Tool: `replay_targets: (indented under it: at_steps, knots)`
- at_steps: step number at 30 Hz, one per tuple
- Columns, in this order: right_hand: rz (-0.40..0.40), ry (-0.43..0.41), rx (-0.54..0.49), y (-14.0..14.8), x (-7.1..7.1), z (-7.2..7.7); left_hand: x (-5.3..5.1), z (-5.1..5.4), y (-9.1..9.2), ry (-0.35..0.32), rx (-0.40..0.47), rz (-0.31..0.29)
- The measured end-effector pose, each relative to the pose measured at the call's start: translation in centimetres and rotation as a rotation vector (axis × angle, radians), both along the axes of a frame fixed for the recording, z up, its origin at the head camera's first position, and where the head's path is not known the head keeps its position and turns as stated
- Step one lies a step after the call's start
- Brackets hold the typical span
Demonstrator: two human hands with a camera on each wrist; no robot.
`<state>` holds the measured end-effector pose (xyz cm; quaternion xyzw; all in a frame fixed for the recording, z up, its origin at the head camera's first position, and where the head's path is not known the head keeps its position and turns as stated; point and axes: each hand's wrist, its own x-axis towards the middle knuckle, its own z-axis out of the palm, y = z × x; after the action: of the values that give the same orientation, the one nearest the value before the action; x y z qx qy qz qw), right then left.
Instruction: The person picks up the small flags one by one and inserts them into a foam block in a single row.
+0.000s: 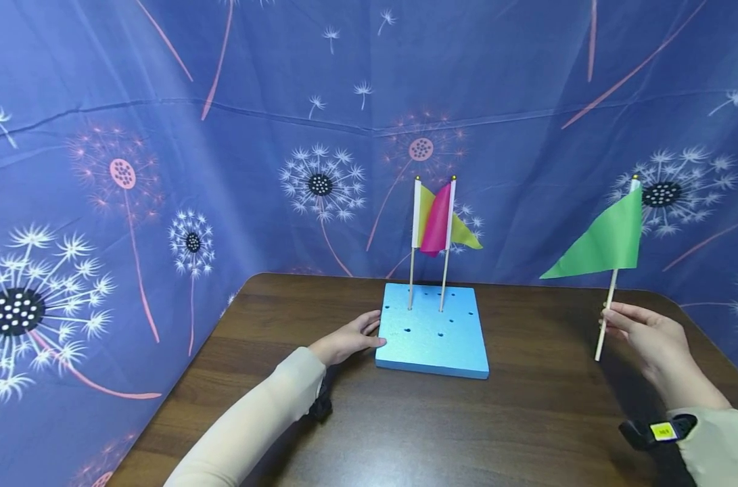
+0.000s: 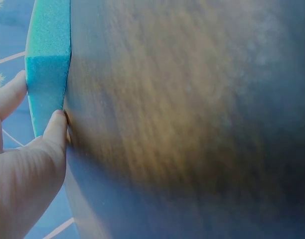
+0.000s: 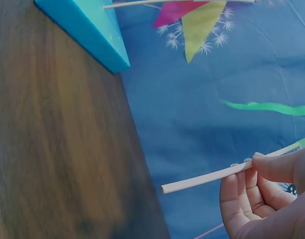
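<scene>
In the head view a blue foam board [image 1: 432, 345] with several small holes lies on the table. A yellow flag [image 1: 464, 234] and a magenta flag [image 1: 437, 220] stand upright in it on thin wooden sticks. My left hand [image 1: 347, 338] rests against the board's left side; in the left wrist view its fingertips [image 2: 57, 122] touch the blue edge. To the right of the board, my right hand [image 1: 651, 331] pinches the stick of a green triangular flag [image 1: 615, 233] between thumb and fingers. The stick's bare lower end [image 3: 192, 184] is raised above the table in the right wrist view.
The brown wooden table [image 1: 545, 406] runs back to a blue cloth [image 1: 515, 135] with dandelion prints, which hangs behind and on the left. A dark wrist strap [image 1: 657, 431] with a small yellow display sits on the right wrist.
</scene>
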<state>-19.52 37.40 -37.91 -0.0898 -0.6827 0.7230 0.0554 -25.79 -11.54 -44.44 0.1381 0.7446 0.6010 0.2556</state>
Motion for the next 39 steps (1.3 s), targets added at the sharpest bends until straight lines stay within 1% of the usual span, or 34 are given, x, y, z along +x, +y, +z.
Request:
replay_targets:
  at_steps: [3,7,11,15,18,24,27,31,35,39]
  knots:
    - [0.016,0.044,-0.052,-0.8,-0.4,0.2,0.0,0.0,0.0,-0.019,0.015,0.021]
    - [0.029,0.076,-0.083,-1.9,-0.9,0.5,-0.1,-0.1,0.1,-0.033,0.017,0.033]
    - [0.03,0.093,-0.105,-3.0,-1.4,0.6,0.0,-0.2,0.2,-0.03,0.009,0.034]
    - [0.044,0.145,-0.141,-3.8,-1.9,0.6,-0.1,-0.3,0.3,-0.02,0.006,0.036]
    - [0.046,0.177,-0.149,-4.2,-2.1,0.6,-0.1,-0.4,0.3,-0.004,0.005,0.035]
    - [0.038,0.187,-0.166,-5.0,-2.9,0.6,-0.1,-0.5,0.1,0.0,-0.008,0.037]
    - [0.032,0.199,-0.205,-5.6,-3.2,0.6,-0.2,-0.5,0.0,-0.002,-0.014,0.041]
    - [0.023,0.225,-0.216,-6.6,-3.7,0.4,-0.1,-0.5,0.0,-0.012,-0.01,0.041]
    - [0.009,0.248,-0.201,-7.8,-4.3,0.4,-0.1,-0.5,0.0,-0.013,-0.01,0.039]
    - [-0.025,0.232,-0.155,-9.0,-4.8,0.6,-0.2,-0.4,0.1,-0.005,-0.016,0.034]
